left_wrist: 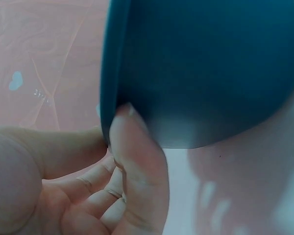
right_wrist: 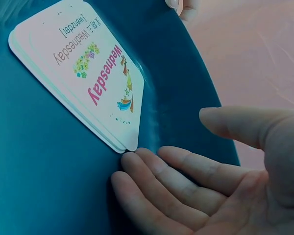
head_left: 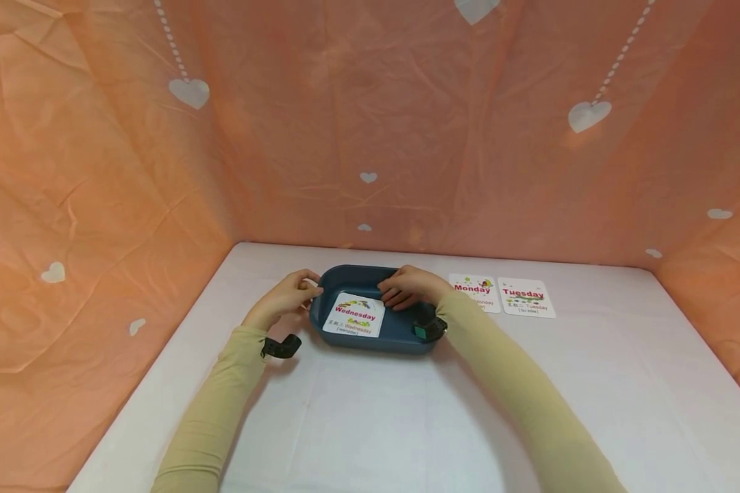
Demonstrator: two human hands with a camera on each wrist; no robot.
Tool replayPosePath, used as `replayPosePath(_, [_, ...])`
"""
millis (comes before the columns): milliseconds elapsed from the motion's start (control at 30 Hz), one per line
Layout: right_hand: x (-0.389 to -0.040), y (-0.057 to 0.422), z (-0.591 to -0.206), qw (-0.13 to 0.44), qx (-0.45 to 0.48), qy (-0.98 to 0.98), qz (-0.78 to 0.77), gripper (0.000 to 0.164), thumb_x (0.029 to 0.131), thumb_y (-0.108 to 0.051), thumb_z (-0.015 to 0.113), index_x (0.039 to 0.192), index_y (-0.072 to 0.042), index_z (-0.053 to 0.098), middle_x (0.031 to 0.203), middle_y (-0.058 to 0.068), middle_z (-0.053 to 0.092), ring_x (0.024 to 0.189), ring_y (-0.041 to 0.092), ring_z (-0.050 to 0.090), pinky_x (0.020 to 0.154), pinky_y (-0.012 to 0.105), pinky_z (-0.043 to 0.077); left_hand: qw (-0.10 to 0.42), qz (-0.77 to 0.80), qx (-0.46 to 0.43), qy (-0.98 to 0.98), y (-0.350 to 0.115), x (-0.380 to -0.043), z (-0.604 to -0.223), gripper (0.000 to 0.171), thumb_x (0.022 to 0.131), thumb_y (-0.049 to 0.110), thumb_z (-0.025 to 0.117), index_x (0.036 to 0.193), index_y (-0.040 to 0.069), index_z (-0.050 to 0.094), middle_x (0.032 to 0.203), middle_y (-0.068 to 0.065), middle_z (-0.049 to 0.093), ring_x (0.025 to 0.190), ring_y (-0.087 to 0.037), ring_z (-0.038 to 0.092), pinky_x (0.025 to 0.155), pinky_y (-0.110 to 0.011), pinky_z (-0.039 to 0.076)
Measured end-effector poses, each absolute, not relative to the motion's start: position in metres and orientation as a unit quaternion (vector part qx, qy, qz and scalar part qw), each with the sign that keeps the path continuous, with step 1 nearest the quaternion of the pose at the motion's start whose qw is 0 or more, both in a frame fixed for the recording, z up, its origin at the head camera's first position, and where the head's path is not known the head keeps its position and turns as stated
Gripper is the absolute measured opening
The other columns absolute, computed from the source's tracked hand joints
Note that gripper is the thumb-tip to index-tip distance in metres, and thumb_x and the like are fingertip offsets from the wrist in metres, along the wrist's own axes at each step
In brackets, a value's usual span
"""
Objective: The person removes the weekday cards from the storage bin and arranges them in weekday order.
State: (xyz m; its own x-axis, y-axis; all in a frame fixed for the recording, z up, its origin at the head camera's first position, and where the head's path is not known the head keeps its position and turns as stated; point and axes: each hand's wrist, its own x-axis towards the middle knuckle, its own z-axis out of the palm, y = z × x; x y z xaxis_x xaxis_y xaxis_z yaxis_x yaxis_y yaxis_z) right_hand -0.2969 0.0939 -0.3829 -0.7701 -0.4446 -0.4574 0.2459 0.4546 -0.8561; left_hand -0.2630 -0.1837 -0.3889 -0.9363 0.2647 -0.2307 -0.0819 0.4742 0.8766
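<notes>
A dark blue tray (head_left: 360,345) with rounded corners stands on the table. My left hand (head_left: 285,299) grips its left end, thumb and forefinger pinching the rim (left_wrist: 110,63) in the left wrist view. Inside the tray, toward its left side, lies a small stack of white cards, topped by a Wednesday card (head_left: 354,316) with red lettering and coloured drawings. My right hand (head_left: 412,285) reaches over the far rim into the tray with loosely bent fingers. In the right wrist view, its fingertips (right_wrist: 132,159) are right at one corner of the stack, the thumb held apart.
To the right of the tray, a Monday card (head_left: 471,288) and a Tuesday card (head_left: 526,298) lie side by side face up; my right forearm partly covers the Monday card. A white cloth covers the table (head_left: 370,424). Orange sheets with pale hearts (head_left: 358,123) enclose its back and sides.
</notes>
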Motion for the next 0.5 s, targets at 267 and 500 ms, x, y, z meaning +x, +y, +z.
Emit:
replayPosePath(267, [-0.2989, 0.0893, -0.3878, 0.349, -0.057, 0.777, -0.521, 0.037, 0.095, -0.019, 0.058, 0.123, 0.006, 0.057, 0.11, 0.019, 0.063, 0.101, 0.028, 0.062, 0.086, 0.039, 0.051, 0.172, 0.511, 0.051, 0.841, -0.1843, -0.2624, -0.3888, 0.033, 0.098, 0.012, 0.054, 0.127, -0.003, 0.045, 0.082, -0.01, 0.055, 0.063, -0.017, 0.052, 0.055, -0.03, 0.049])
replayPosePath(500, [-0.3014, 0.0886, -0.3912, 0.354, -0.051, 0.77, -0.528, 0.034, 0.095, -0.016, 0.059, 0.12, 0.006, 0.058, 0.1, 0.015, 0.063, 0.088, 0.021, 0.062, 0.083, 0.035, 0.052, 0.171, 0.512, 0.053, 0.84, -0.1844, -0.2639, -0.3895, 0.033, 0.098, 0.012, 0.054, 0.126, -0.002, 0.045, 0.082, -0.01, 0.056, 0.064, -0.017, 0.052, 0.056, -0.031, 0.049])
